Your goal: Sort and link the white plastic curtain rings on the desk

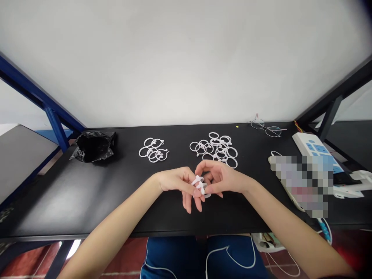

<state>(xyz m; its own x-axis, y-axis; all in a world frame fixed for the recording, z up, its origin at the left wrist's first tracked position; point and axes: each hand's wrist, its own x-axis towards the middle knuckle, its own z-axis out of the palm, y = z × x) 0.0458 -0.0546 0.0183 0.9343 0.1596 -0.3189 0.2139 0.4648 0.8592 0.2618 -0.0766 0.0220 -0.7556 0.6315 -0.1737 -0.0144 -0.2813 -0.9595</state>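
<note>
My left hand (pixel 186 186) and my right hand (pixel 222 179) meet above the front middle of the black table. Between their fingers are white plastic pieces (pixel 199 183) that look like curtain rings with small eyelets; fingers hide much of them. My left thumb and fingers pinch them from the left. On the other side, my right thumb and index finger close on them. Just beyond my right hand lies a loose pile of white rings (pixel 231 152). A smaller group of white rings (pixel 144 152) rests farther left.
A crumpled black plastic bag (pixel 94 147) lies open at the table's (pixel 72 193) back left. Eyeglasses (pixel 273 131) sit at the back right. A phone with a blurred screen (pixel 299 184) and a white power strip (pixel 305 141) are at the right, with white cables. A wall rises behind.
</note>
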